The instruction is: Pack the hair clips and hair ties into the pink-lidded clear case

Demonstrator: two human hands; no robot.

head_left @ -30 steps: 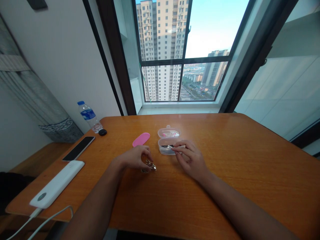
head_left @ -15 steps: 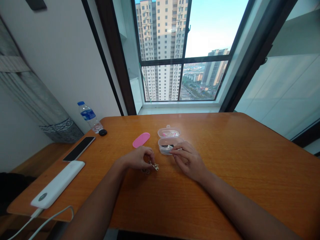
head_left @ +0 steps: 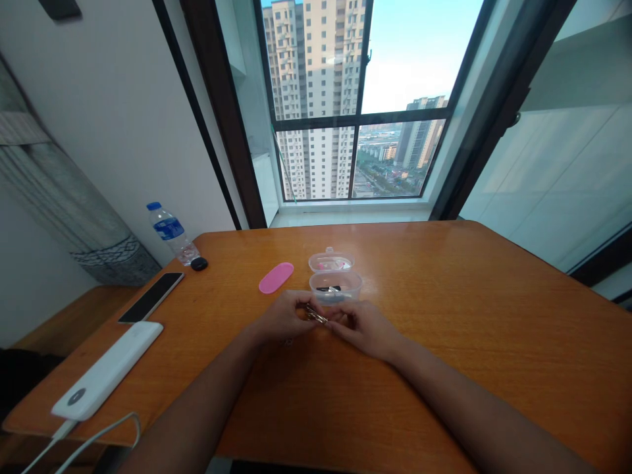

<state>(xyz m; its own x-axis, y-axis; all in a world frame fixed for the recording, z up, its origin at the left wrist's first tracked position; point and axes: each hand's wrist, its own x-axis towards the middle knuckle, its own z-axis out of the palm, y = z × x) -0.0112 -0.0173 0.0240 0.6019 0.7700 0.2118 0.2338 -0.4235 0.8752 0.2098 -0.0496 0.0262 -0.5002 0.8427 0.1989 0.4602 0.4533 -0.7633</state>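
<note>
My left hand (head_left: 291,316) is closed, pinching a small bunch of shiny gold-silver metal pieces (head_left: 316,316) between thumb and fingers. From the other side, my right hand (head_left: 365,327) has its thumb and fingertips pinched at the right end of these pieces. Both hands are just above the table, right in front of a small clear plastic box (head_left: 356,288). Its lid is swung back and open, with some pink showing in it. Inside the box lie a dark item and a silvery one (head_left: 330,289), too small to name. Under my left hand, other small bits rest on the wood, partly hidden.
A pink oval piece (head_left: 276,278) lies flat left of the box. Along the table's left side are a phone (head_left: 152,297), a white power bank (head_left: 108,368) with a cable, a water bottle (head_left: 170,232) and a small black round object (head_left: 199,264). The wooden table (head_left: 469,316) reaches to the window.
My right hand has left the edge of the box and come to the metal pieces. My left hand has moved right and slightly up with them, so both hands now meet.
</note>
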